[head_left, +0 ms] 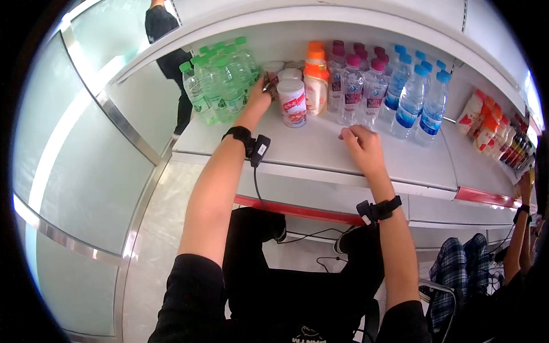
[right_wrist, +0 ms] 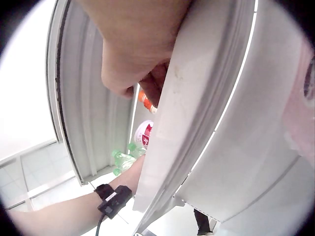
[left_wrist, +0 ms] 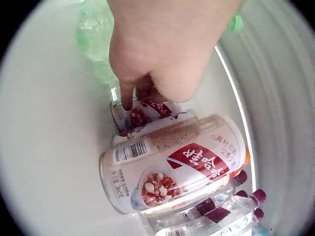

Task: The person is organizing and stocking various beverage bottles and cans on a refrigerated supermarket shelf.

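My left hand point(head_left: 260, 98) reaches in between the green-capped bottles point(head_left: 220, 80) and a row of printed cans. Its fingers are at the rear can point(head_left: 273, 67) and hold it by the side; the wrist hides part of the grip in the left wrist view, where that can point(left_wrist: 142, 114) shows red and white print. In front stands a white can point(head_left: 293, 104) with a red label and a pale lid, a second can point(head_left: 290, 74) just behind it. Resting near the shelf's front, my right hand point(head_left: 364, 147) has loosely curled fingers and holds nothing.
Right of the cans stand an orange-capped bottle point(head_left: 316, 80), several purple-capped water bottles point(head_left: 351, 91) and blue-capped ones point(head_left: 413, 103). Another shelf board point(head_left: 331, 17) overhangs the bottles. More bottles point(head_left: 486, 126) and another person's arm point(head_left: 517, 240) are at the far right.
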{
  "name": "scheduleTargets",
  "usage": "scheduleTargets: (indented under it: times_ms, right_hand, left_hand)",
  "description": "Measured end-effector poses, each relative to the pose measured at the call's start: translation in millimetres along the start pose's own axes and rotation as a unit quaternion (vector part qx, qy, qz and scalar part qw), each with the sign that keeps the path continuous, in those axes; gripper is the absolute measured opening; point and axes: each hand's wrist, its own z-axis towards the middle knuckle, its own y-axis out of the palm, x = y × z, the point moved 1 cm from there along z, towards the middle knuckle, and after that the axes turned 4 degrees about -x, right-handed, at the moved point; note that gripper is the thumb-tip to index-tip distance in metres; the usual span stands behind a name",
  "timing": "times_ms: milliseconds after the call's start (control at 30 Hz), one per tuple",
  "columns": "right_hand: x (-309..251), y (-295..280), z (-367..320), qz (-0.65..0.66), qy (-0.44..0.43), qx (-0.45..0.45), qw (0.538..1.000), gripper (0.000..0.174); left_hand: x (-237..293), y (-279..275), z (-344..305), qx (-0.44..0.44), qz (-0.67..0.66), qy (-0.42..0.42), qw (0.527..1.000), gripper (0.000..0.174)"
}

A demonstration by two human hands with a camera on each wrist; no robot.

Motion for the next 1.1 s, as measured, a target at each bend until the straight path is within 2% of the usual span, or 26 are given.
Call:
scheduleTargets:
  times_ms: [100,233,300,333,400,533,600,633,700,833,900,1000,1033,1100]
  right_hand:
    - [0,0,1,-0.002,0.009,0.002,1.000,0.028]
    - [0,1,0,0.010,-0.005,0.012,1.000,0.028]
    - [-1,1,0,0.013,0.005,0.005,1.000,0.029]
    - [0,1,1,0.016,0.016,0.002,1.000,0.030]
    - [6,2,0,0.022,0.020,0.003,1.000,0.030]
    - [10,3,2,0.033,0.042,-0.014,0.998,0.034]
    - [8,2,2,0.026,0.046,-0.019,0.998,0.036]
    - [7,1,1,0.018,0.051,-0.025,0.998,0.039]
    - [5,0,1,0.016,0.049,-0.029,0.998,0.040]
    - [7,1,1,0.022,0.042,-0.018,0.999,0.037]
    - [7,1,1,0.026,0.043,-0.018,0.999,0.037]
    - [8,2,2,0.031,0.040,-0.022,0.998,0.037]
    - [9,3,2,0.032,0.037,-0.024,0.999,0.036]
    - [7,4,2,0.037,0.034,-0.021,0.999,0.036]
  left_hand:
    - [3,4,-21,0.019,-0.023,-0.043,0.999,0.056]
    - [32,29,-75,0.048,-0.006,-0.053,0.997,0.060]
    - [40,39,-85,-0.001,0.129,0.086,0.988,0.063]
    - [46,41,-89,0.002,0.126,0.087,0.988,0.063]
    - [54,43,-93,-0.037,0.068,0.048,0.996,0.077]
    - [56,35,-92,-0.013,0.163,0.006,0.987,0.068]
    - [53,35,-95,0.074,0.240,0.006,0.968,0.068]
    - [47,34,-93,0.074,0.239,0.004,0.968,0.068]
    - [38,28,-90,0.171,0.346,0.118,0.915,0.078]
    - [35,23,-82,0.191,0.342,0.076,0.917,0.067]
    - [35,19,-81,0.176,0.236,0.000,0.956,0.059]
    - [19,9,-73,0.133,0.208,0.047,0.968,0.052]
    - [15,8,-70,0.133,0.209,0.047,0.968,0.052]
    - [11,5,-64,0.074,0.173,0.033,0.982,0.055]
